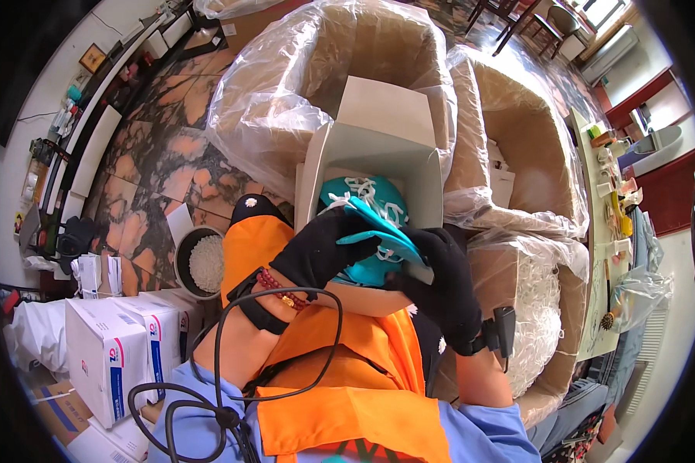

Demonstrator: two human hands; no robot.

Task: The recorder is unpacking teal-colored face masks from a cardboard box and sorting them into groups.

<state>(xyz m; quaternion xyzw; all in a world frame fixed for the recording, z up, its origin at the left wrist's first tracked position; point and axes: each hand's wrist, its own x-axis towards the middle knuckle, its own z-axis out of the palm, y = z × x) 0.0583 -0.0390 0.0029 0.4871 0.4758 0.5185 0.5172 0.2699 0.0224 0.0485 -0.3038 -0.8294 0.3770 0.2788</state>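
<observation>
An open white-grey carton [380, 112] stands upright before me, its far flap raised. Inside lie several teal fabric pieces [346, 187] with white straps, possibly face masks. Over the carton's near part, my black-gloved left hand [328, 245] grips the left side of some flat, folded teal pieces [386, 238], its fingers curled round their edge. At their right end is my black-gloved right hand [445, 282], its thumb and fingers closed on them. The right fingertips are partly hidden, and how many pieces I hold is unclear.
Plastic-lined cartons [243, 100] stand behind and to the right [517, 116]; the near-right one [537, 324] holds translucent material. A round bin [184, 266] with whitish contents is at left, near stacked white boxes [104, 363]. A black cable [232, 309] loops across my left forearm.
</observation>
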